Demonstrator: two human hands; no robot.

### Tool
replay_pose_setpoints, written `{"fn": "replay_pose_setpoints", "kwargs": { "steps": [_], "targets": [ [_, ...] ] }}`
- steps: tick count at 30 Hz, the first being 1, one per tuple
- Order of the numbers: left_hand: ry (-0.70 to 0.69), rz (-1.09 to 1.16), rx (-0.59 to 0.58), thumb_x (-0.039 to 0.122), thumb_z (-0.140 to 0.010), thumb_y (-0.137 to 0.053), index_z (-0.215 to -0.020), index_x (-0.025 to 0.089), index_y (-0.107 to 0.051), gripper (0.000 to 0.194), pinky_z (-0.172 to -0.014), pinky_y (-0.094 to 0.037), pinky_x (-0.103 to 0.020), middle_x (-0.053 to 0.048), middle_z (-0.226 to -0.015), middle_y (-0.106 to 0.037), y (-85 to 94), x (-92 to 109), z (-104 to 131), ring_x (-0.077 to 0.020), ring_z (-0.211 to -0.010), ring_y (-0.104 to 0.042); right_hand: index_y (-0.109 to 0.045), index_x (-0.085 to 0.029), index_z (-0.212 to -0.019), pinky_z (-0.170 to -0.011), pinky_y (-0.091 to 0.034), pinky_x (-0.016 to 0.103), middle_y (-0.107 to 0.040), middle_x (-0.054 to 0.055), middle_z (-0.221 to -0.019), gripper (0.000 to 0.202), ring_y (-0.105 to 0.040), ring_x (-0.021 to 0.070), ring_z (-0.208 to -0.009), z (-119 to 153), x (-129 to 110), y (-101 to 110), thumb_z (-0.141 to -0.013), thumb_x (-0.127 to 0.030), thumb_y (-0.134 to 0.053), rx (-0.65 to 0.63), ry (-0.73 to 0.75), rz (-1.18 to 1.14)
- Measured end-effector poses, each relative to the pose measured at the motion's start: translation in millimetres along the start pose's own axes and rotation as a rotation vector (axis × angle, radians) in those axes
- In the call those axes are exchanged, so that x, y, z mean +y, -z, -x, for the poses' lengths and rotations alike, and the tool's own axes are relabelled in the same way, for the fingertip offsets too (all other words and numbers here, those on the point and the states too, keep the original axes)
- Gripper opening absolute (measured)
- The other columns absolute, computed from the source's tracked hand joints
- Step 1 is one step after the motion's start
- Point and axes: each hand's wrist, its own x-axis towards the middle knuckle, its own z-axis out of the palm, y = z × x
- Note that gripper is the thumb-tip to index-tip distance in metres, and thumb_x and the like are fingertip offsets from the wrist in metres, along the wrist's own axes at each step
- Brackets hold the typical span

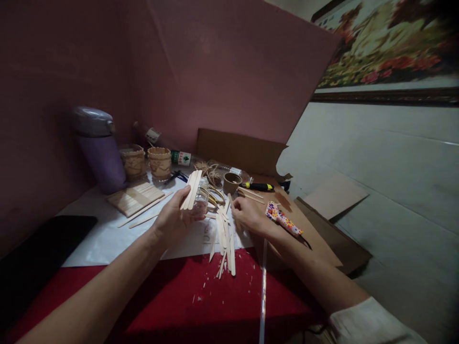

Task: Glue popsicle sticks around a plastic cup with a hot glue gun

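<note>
My left hand (176, 210) is closed around a clear plastic cup (201, 203) with several flat wooden sticks (192, 188) upright along its side. The fingers of my right hand (245, 212) are pinched on a single wooden stick (230, 199), to the right of the cup. Between and below the hands lies a loose pile of wooden sticks (224, 234), some whole and some narrow or pointed. Scissors with gold handles (215, 195) are partly hidden behind the cup.
A purple bottle (102, 157), two decorated cups (159, 162) and a stick bundle (136, 198) stand or lie left. Behind are twine (211, 173), a brown pot (232, 183) and a yellow-black cutter (260, 186). A flowered glue gun (283, 220) lies right.
</note>
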Motion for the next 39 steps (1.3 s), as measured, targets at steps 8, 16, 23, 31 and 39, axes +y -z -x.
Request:
{"fn": "replay_pose_setpoints", "kwargs": {
  "steps": [8, 16, 23, 31, 39],
  "targets": [
    [-0.025, -0.056, -0.172, 0.031, -0.090, -0.046, -0.106, 0.010, -0.065, 0.033, -0.064, -0.054, -0.034, -0.012, -0.088, -0.069, -5.8, -11.4, 8.4, -0.0208, -0.072, -0.064, -0.035, -0.025, -0.130, -0.034, -0.038, 0.019, -0.060, -0.007, -0.067, 0.070, -0.061, 0.0141, -0.049, 13.5, -41.8, 34.0, -0.070, -0.023, -0.071, 0.016, 0.124, -1.112],
    [0.017, -0.054, -0.250, 0.036, -0.090, -0.052, -0.108, 0.012, -0.068, 0.034, -0.070, -0.055, -0.036, -0.013, -0.098, -0.069, -3.0, -23.6, 4.7, -0.0234, -0.081, -0.065, -0.041, -0.023, -0.115, -0.035, -0.041, 0.018, -0.056, -0.011, -0.058, 0.049, -0.060, 0.0113, -0.045, 3.1, -40.4, 18.2, -0.077, -0.029, -0.072, 0.113, 0.218, -1.175],
    [0.087, -0.047, -0.280, 0.034, -0.092, -0.050, -0.112, 0.012, -0.068, 0.035, -0.070, -0.055, -0.037, -0.014, -0.099, -0.071, -4.4, -28.6, 3.9, -0.0230, -0.077, -0.066, -0.046, -0.021, -0.111, -0.036, -0.042, 0.018, -0.057, -0.009, -0.063, 0.045, -0.059, 0.0097, -0.047, 6.4, -37.2, 7.0, -0.077, -0.032, -0.073, 0.199, 0.206, -1.192],
    [0.120, -0.050, -0.272, 0.034, -0.093, -0.047, -0.103, 0.010, -0.069, 0.034, -0.067, -0.055, -0.035, -0.011, -0.087, -0.069, -6.0, -31.3, 3.7, -0.0197, -0.070, -0.064, -0.053, -0.018, -0.099, -0.033, -0.038, 0.017, -0.054, -0.010, -0.059, 0.035, -0.049, 0.0066, -0.043, 1.8, -35.5, -0.8, -0.073, -0.026, -0.075, 0.215, 0.135, -1.242],
    [0.122, -0.044, -0.262, 0.033, -0.093, -0.048, -0.100, 0.010, -0.069, 0.032, -0.065, -0.055, -0.036, -0.011, -0.084, -0.068, -7.6, -31.3, 4.3, -0.0199, -0.067, -0.064, -0.054, -0.019, -0.099, -0.033, -0.036, 0.018, -0.052, -0.010, -0.057, 0.035, -0.046, 0.0062, -0.041, 1.0, -35.8, -2.7, -0.073, -0.027, -0.075, 0.222, 0.134, -1.241]
  ]
}}
